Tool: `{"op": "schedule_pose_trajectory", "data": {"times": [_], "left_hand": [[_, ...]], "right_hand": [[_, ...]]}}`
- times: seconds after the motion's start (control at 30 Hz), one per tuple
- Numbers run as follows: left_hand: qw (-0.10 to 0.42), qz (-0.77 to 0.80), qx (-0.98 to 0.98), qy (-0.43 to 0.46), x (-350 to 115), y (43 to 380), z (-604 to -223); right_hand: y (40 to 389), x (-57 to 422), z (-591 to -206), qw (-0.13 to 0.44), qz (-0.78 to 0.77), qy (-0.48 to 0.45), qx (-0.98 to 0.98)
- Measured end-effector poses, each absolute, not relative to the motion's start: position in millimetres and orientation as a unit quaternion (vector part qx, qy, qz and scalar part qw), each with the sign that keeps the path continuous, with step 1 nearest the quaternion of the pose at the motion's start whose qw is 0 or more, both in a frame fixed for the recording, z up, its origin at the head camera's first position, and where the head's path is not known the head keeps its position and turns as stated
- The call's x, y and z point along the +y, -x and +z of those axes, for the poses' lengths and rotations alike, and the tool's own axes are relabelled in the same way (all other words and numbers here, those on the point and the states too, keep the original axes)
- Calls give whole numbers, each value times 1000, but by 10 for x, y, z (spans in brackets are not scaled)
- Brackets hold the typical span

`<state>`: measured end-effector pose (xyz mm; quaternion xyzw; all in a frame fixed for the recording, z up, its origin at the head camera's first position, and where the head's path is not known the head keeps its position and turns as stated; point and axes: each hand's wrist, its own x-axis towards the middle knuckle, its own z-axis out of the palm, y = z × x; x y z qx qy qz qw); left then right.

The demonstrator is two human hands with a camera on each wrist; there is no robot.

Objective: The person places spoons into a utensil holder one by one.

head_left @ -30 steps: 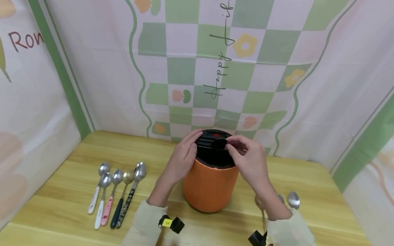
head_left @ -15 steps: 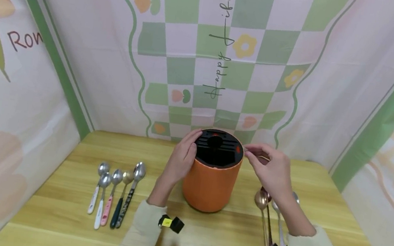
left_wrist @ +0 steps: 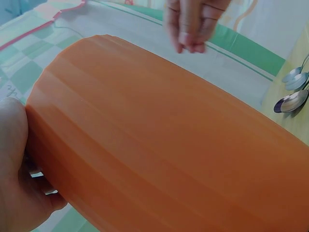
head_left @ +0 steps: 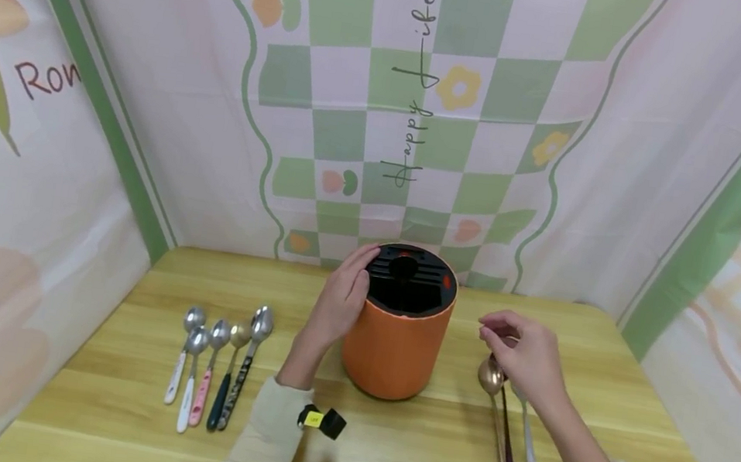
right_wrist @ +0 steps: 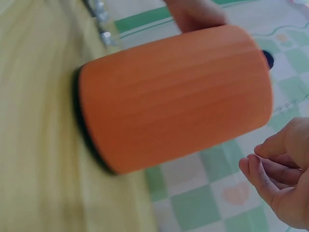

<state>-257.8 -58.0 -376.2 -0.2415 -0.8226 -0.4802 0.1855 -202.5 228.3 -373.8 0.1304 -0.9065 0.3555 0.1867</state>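
Observation:
An orange knife holder (head_left: 392, 355) stands upright on the table, its black slotted insert (head_left: 405, 292) facing up. A round black piece (head_left: 403, 267) sits in that insert and sticks out past the rim in the right wrist view. My left hand (head_left: 343, 294) grips the holder's left side near the top, with fingers at the rim and thumb on the front. To the right, apart from the holder, hangs my right hand (head_left: 526, 357), loosely curled and holding nothing. It is above several spoons, among them a gold one (head_left: 490, 376) and a silver-handled one (head_left: 530, 447).
On the left of the wooden table (head_left: 136, 356) lie several more spoons, including one with a pink handle (head_left: 200, 400) and one with a black patterned handle (head_left: 235, 393). A printed cloth (head_left: 328, 124) hangs behind the table's back edge.
My right hand has let go of the round black piece, leaving it in the insert, and has moved right and down toward the spoons. The left hand stays on the holder.

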Motion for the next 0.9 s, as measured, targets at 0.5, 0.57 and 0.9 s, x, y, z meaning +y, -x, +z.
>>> {"op": "schedule_pose_trajectory", "data": {"times": [0.5,0.57,0.9], "left_hand": [[185,-483,-821,243,-580,2579,-3767],[185,-484,-819,244,-582,2579,-3763],[185,-486,-818,244,-581,2579,-3762]], "right_hand": [[2013,2646,-4237,113,277,-108,-948],[2008,2687,-4280,102,274,-110,-950],[2012,2848,-4496,48,254,-96,-961]]}}
